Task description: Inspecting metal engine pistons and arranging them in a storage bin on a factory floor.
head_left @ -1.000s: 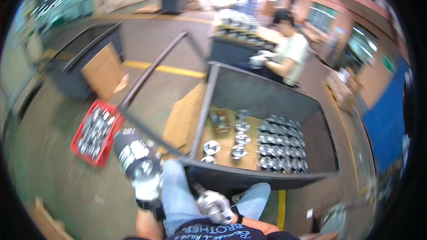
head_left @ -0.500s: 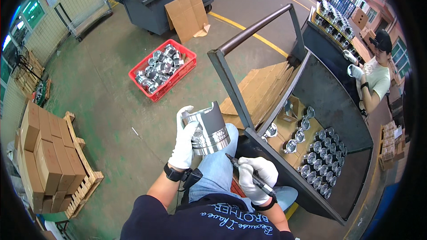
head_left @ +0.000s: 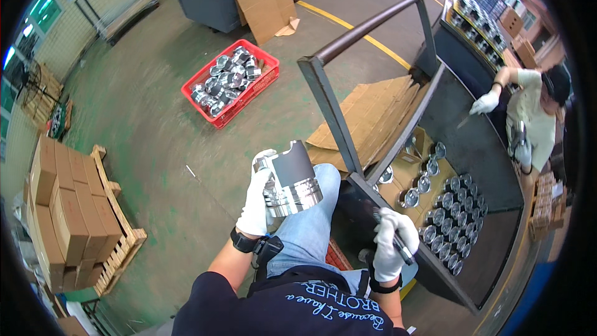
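Note:
My left hand [head_left: 254, 202], in a white glove, is closed around a large metal piston [head_left: 296, 173] above my knee. The piston has a dark grey coated skirt and shiny ring grooves, with the grooved end pointing down. My right hand [head_left: 395, 242], also gloved, grips a black marker pen [head_left: 405, 252] beside the rim of a dark metal cart [head_left: 435, 269]. The pen sits apart from the piston. Inside the cart, several pistons [head_left: 453, 218] stand in close rows on cardboard, and a few more [head_left: 408, 197] form a looser line.
A red plastic crate [head_left: 230, 115] of loose pistons is on the floor ahead. Cardboard sheets [head_left: 367, 121] lean by the cart's handle frame [head_left: 333, 106]. Boxes [head_left: 74, 211] are stacked on a pallet at left. At right a co-worker [head_left: 532, 115] reaches a gloved hand over the cart.
My right hand has moved right with the marker pen, away from the piston. The left hand still holds the piston, nearly unmoved. The co-worker has stretched an arm over the cart.

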The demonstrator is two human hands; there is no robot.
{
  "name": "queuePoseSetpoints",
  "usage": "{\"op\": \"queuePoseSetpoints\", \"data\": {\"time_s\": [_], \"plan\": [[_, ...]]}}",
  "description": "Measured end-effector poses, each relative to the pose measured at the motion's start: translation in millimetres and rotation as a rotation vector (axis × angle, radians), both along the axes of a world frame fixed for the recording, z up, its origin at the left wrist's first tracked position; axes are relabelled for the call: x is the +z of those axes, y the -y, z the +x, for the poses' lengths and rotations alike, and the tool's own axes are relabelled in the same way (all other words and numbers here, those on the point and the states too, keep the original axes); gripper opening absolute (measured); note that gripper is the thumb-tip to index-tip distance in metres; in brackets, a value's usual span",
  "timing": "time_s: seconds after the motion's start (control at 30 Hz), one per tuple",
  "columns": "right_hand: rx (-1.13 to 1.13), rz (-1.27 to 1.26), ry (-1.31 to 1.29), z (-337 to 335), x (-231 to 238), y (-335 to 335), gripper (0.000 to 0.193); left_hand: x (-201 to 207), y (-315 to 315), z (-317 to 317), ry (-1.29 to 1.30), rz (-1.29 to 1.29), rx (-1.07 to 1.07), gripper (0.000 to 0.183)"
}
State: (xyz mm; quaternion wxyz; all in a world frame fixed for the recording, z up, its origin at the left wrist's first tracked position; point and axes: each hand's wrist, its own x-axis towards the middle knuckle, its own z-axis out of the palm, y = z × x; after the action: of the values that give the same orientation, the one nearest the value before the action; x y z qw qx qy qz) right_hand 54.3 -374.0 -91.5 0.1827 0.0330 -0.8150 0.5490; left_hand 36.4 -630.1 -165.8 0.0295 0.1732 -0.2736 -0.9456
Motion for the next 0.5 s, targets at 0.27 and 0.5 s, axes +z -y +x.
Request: {"op": "queuePoseSetpoints", "data": {"time_s": [0.27, 0.5], "plan": [[-0.110, -0.066, 0.032, 3.0, -46.1, -32.9, 0.029, -75.5, 35.1, 5.1, 0.115, 0.336, -0.031, 0.043], [-0.062, -0.006, 0.273, 19.5, -23.3, -25.6, 0.028, -137.2, 83.8, 0.0, 0.130, 0.273, 0.249, 0.027]]}}
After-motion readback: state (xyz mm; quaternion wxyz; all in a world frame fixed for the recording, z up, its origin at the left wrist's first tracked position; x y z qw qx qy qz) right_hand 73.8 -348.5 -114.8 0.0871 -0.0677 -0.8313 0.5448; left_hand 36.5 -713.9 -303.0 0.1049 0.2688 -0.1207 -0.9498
